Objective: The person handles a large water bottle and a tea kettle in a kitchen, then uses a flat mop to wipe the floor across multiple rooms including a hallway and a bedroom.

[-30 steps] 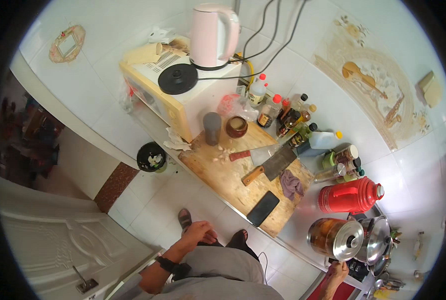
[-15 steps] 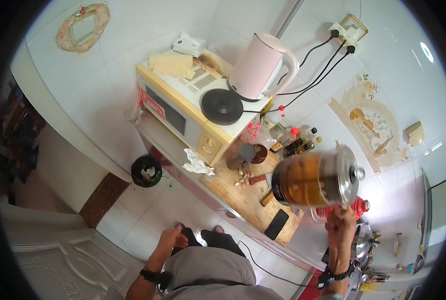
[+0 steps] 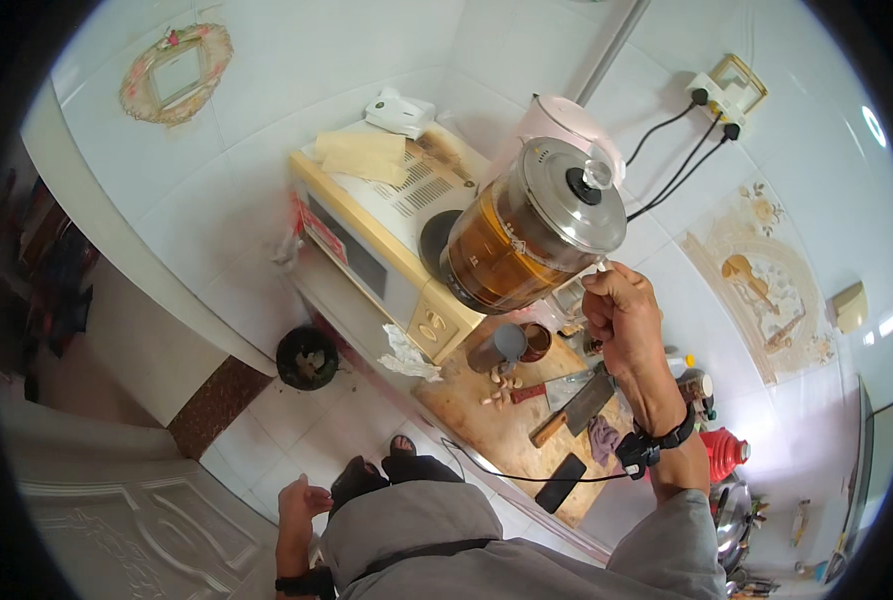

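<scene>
Microwave (image 3: 391, 215) as landmark, white and cream, on the counter. Glass kettle (image 3: 526, 240) of amber liquid, steel lid on, held tilted in the air, overlapping the microwave's right end in view. Right hand (image 3: 621, 310) closed round its handle. Left hand (image 3: 303, 500) low, well below the microwave in view, by the person's side; fingers look part curled, can't tell how far they close. On top of the microwave: yellowish cloth (image 3: 361, 158), round black base (image 3: 434, 240), brown scorch-like stain; pink kettle (image 3: 566, 118) at its right end, partly hidden. Crumpled tissue (image 3: 406, 353) just below its front corner. Worn wooden board (image 3: 456, 390) right of and below it, bearing grey tumbler (image 3: 496, 347), garlic cloves (image 3: 501, 385), cleaver (image 3: 586, 403), purplish cloth (image 3: 602, 438) and dark phone (image 3: 561, 484). Red thermos (image 3: 723, 453) farther right. Room: white tiled walls, oval frame (image 3: 176, 75) upper left of the microwave, socket (image 3: 728, 95) with black plugs upper right, musical-instrument mural (image 3: 761, 285) right. Pale tiled floor (image 3: 306, 425) below, black bin (image 3: 306, 357) below its front, panelled door (image 3: 136, 510) lower left.
</scene>
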